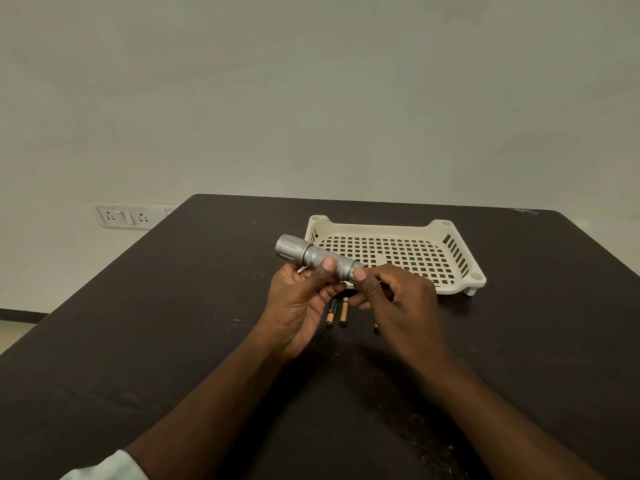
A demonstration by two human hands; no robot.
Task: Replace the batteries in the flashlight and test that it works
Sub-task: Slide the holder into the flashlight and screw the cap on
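A silver metal flashlight (311, 256) is held above the dark table, its head pointing up and to the left. My left hand (301, 299) grips its knurled body from below, thumb on top. My right hand (394, 299) pinches the tail end of the flashlight (356, 270) between thumb and fingers. Two black-and-gold batteries (337, 311) lie side by side on the table just under my hands. The tip of a third battery (375, 328) shows below my right hand; the rest of it is hidden.
A cream perforated plastic tray (450, 271) sits on the dark table (173, 341) just beyond my hands, with nothing visible in it. A wall socket plate (121, 216) is on the wall at the left, past the table's edge.
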